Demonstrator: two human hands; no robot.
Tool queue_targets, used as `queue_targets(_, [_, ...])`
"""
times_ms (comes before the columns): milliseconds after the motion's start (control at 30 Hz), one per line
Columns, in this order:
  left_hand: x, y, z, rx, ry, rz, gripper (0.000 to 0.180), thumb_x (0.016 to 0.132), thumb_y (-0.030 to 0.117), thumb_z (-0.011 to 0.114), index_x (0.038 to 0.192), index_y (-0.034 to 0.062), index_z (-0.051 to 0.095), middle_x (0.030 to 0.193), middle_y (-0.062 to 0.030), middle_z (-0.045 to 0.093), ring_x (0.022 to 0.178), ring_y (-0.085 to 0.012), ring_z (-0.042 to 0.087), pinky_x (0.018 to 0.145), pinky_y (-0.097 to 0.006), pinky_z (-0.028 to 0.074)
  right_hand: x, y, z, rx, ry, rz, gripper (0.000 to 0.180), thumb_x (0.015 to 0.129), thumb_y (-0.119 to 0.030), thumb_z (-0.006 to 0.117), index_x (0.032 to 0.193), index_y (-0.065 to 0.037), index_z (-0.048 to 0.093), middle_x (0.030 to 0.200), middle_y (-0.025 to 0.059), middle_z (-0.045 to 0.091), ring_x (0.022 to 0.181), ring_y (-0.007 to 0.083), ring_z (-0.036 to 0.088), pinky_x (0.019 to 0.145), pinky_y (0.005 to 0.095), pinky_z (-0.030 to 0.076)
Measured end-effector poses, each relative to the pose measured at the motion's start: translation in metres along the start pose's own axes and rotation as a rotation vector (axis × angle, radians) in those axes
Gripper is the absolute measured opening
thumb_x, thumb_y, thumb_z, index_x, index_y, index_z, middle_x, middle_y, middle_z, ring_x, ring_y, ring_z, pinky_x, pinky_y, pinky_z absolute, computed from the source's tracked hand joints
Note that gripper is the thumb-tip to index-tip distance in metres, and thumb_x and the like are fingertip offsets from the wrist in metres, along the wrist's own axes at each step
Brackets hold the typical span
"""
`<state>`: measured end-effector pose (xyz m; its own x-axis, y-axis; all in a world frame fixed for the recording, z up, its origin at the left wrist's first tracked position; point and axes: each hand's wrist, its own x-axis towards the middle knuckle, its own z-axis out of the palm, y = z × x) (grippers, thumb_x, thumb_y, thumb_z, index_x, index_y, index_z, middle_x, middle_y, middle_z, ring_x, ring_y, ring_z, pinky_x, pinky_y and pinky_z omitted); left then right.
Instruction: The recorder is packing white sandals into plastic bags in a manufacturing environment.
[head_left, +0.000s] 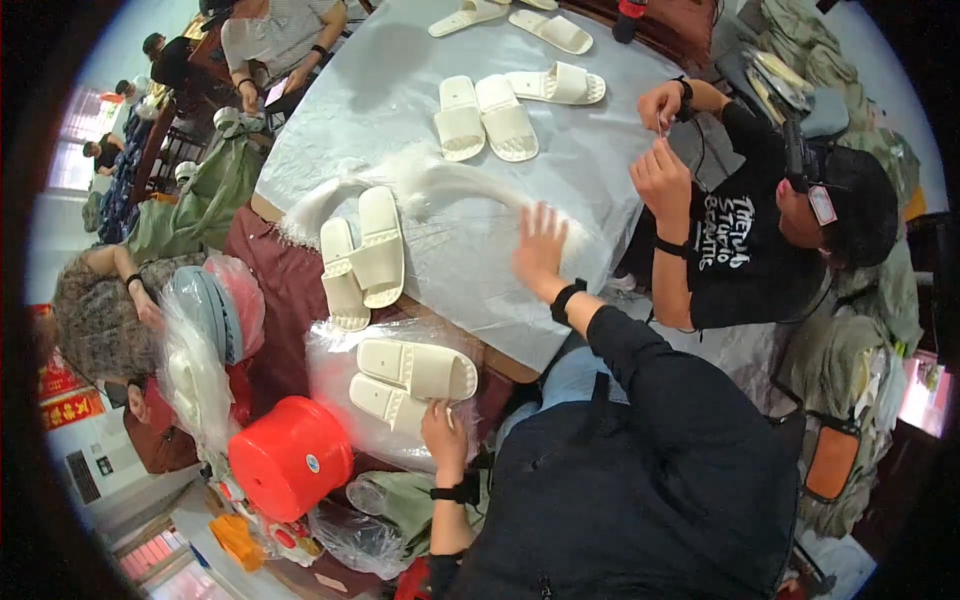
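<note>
Light glares white from a window (75, 145) well beyond the worktop's (340, 115) left edge; clear wrap (333, 375) glints beside its near edge, and outlines bend outward.

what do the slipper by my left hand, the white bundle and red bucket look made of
Slipper: likely moulded foam or plastic, matte, seamless-looking. White bundle: fibre, perhaps synthetic, silky; loose strands fan out. Red bucket: likely hard plastic, glossy, with bright highlights.

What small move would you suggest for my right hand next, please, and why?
Perhaps the right hand should pinch some of the white stringy bundle, because that hand is spread open over it, while the left hand is at the nearer slipper on the clear plastic.
</note>
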<state>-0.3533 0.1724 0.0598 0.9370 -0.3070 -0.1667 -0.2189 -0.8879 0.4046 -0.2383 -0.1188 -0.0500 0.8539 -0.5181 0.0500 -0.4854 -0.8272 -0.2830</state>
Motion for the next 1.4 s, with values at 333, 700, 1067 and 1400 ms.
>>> queue_targets(333, [-0.076,-0.078,0.064,-0.097,-0.065,-0.153,0.052,0.072,0.008,0.059,0.117,-0.0062,0.038,0.124,-0.0322,0.035,0.116,-0.0443,0.033,0.098,-0.044,0.029,-0.146,-0.160,0.013,0.245,-0.203,-1.257,0.048,0.070,-0.030,0.064,0.112,-0.009,0.053,0.115,0.0154,0.050,0.115,0.0308,0.043,0.098,0.0489,0.029])
queue_targets(700, [-0.084,-0.096,0.046,-0.127,0.035,-0.056,0.046,0.071,0.005,0.057,0.114,-0.0054,0.045,0.120,-0.0270,0.042,0.114,-0.0412,0.039,0.097,-0.044,0.033,-0.134,-0.193,0.038,0.119,-0.592,-1.167,0.042,0.056,-0.018,0.075,0.093,-0.003,0.063,0.093,0.0181,0.062,0.094,0.0334,0.057,0.086,0.0402,0.043])
queue_targets(1067, [-0.103,-0.104,0.053,-0.068,0.129,-0.047,0.054,0.070,0.006,0.058,0.121,-0.0043,0.043,0.123,-0.0282,0.039,0.116,-0.0422,0.037,0.099,-0.042,0.032,-0.162,-0.208,0.033,-0.082,-0.739,-1.257,0.048,0.071,-0.026,0.063,0.113,-0.006,0.049,0.074,0.0135,0.064,0.071,0.0299,0.062,0.062,0.0420,0.046])
queue_targets(1400, [-0.122,-0.119,0.073,-0.278,0.339,-0.354,0.028,0.076,0.001,0.050,0.104,0.0015,0.051,0.105,-0.0188,0.051,0.093,-0.0377,0.049,0.083,-0.043,0.040,-0.151,-0.230,0.001,-0.125,-0.999,-1.238,0.047,0.067,-0.027,0.069,0.109,-0.012,0.056,0.089,0.0145,0.064,0.084,0.0302,0.061,0.070,0.0400,0.048])
